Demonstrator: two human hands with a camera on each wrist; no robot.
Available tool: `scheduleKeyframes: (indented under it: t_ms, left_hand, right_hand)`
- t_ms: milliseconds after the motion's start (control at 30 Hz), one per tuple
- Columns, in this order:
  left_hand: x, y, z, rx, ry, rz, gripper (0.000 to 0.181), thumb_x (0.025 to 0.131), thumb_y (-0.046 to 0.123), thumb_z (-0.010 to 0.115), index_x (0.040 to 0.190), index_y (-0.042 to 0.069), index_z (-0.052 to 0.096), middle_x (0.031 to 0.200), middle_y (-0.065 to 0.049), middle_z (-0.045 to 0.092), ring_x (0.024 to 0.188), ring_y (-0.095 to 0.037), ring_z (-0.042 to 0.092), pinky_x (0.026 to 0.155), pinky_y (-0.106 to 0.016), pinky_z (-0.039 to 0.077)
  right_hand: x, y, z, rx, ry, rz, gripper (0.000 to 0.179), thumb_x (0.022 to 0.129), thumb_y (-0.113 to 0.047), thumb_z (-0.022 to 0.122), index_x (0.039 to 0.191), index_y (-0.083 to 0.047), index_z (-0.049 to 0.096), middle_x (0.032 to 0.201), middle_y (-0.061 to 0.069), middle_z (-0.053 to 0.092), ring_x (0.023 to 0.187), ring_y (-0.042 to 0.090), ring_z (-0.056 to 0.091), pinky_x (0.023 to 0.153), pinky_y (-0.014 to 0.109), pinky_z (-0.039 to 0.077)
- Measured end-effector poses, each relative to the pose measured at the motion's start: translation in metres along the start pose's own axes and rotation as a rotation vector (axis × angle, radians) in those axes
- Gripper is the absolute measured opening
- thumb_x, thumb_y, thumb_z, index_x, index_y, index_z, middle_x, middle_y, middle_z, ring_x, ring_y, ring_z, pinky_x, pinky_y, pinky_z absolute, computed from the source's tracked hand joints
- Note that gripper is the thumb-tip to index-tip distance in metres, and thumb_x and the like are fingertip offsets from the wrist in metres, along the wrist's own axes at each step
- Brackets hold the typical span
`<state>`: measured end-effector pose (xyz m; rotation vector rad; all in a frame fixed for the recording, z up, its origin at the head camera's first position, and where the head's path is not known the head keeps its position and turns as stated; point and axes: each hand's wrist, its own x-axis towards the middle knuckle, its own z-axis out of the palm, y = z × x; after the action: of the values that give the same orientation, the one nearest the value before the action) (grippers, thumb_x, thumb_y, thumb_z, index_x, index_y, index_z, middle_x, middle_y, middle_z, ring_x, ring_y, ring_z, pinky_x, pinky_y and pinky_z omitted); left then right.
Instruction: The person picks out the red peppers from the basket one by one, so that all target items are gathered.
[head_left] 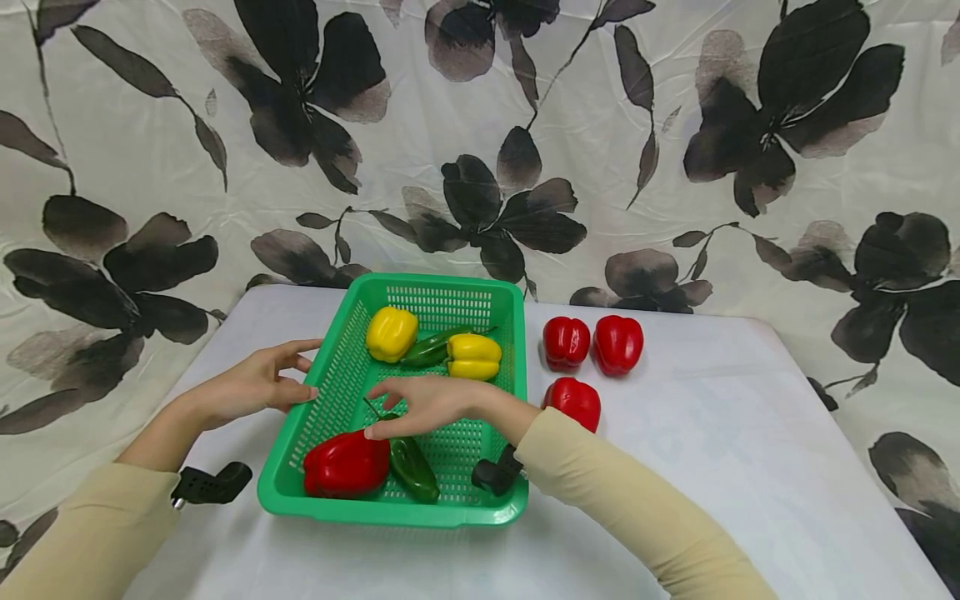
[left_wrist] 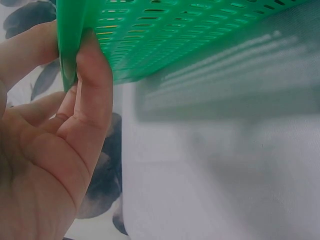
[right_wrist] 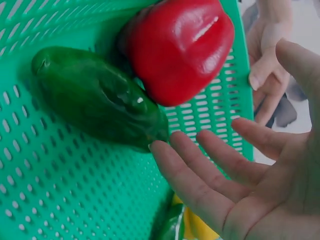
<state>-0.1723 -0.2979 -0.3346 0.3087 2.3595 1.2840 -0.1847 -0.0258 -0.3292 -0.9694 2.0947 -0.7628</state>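
Observation:
My left hand [head_left: 258,379] pinches the left rim of a green plastic basket [head_left: 442,281], thumb on one side and fingers on the other, as the left wrist view shows. Inside the basket, my right hand [head_left: 431,402] hovers with loosely spread fingers and holds nothing. Beneath it lies a long green pepper [right_wrist: 95,95], its end close to the fingertips; whether they touch is unclear. A red bell pepper [head_left: 347,465] lies beside that pepper in the near left corner. Toward the basket's far end are two yellow bell peppers [head_left: 392,333] with another green pepper [head_left: 431,348] between them.
Three red bell peppers [head_left: 618,346] stand on the white table [head_left: 712,450] to the right of the basket, the nearest partly hidden by my right sleeve [head_left: 615,492]. Behind the table hangs a floral cloth [head_left: 637,150]. Each wrist carries a black camera mount [head_left: 213,483].

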Motion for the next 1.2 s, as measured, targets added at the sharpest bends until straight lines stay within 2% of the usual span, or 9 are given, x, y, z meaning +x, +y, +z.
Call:
scheduleKeyframes:
  t_ms: [133, 367, 567, 733, 1200]
  left_hand:
    - [0.0, 0.001, 0.0, 0.003, 0.0, 0.001, 0.08, 0.086, 0.018, 0.064, 0.146, 0.002, 0.014, 0.119, -0.026, 0.045, 0.085, -0.026, 0.062, 0.072, -0.037, 0.055]
    - [0.0, -0.001, 0.0, 0.012, 0.004, 0.003, 0.079, 0.086, 0.019, 0.064, 0.145, 0.001, 0.015, 0.118, -0.026, 0.045, 0.084, -0.025, 0.063, 0.071, -0.037, 0.056]
    - [0.0, -0.001, 0.0, 0.003, -0.002, 0.001, 0.08, 0.086, 0.018, 0.064, 0.146, 0.001, 0.014, 0.118, -0.026, 0.045, 0.083, -0.025, 0.064, 0.072, -0.037, 0.055]
    - [0.0, -0.001, 0.0, -0.002, -0.005, 0.007, 0.079, 0.087, 0.018, 0.063, 0.146, 0.001, 0.013, 0.119, -0.026, 0.044, 0.084, -0.026, 0.064, 0.072, -0.037, 0.055]
    - [0.001, -0.003, -0.001, 0.014, -0.002, 0.013, 0.079, 0.087, 0.019, 0.063, 0.146, 0.002, 0.015, 0.117, -0.025, 0.045, 0.083, -0.026, 0.063, 0.073, -0.037, 0.055]
  right_hand:
    - [0.005, -0.002, 0.004, 0.054, -0.017, 0.06, 0.057, 0.088, -0.042, 0.056, 0.136, -0.017, 0.039, 0.128, 0.007, 0.052, 0.09, 0.012, 0.058, 0.068, 0.029, 0.055]
    - [0.013, -0.004, 0.011, 0.1, -0.052, 0.133, 0.062, 0.088, -0.045, 0.056, 0.137, -0.013, 0.037, 0.125, 0.005, 0.055, 0.091, 0.011, 0.058, 0.064, 0.032, 0.056]
    - [0.02, -0.007, 0.018, 0.136, -0.083, 0.161, 0.063, 0.086, -0.045, 0.057, 0.137, -0.013, 0.037, 0.117, 0.001, 0.054, 0.088, 0.015, 0.058, 0.061, 0.032, 0.056]
    - [0.023, -0.013, 0.022, 0.111, -0.083, 0.178, 0.062, 0.085, -0.047, 0.059, 0.135, -0.016, 0.038, 0.113, -0.002, 0.051, 0.092, 0.01, 0.052, 0.059, 0.031, 0.056]
    - [0.029, -0.026, 0.027, 0.039, -0.105, 0.258, 0.067, 0.082, -0.058, 0.055, 0.134, -0.02, 0.04, 0.125, -0.006, 0.046, 0.098, 0.008, 0.047, 0.058, 0.031, 0.056]
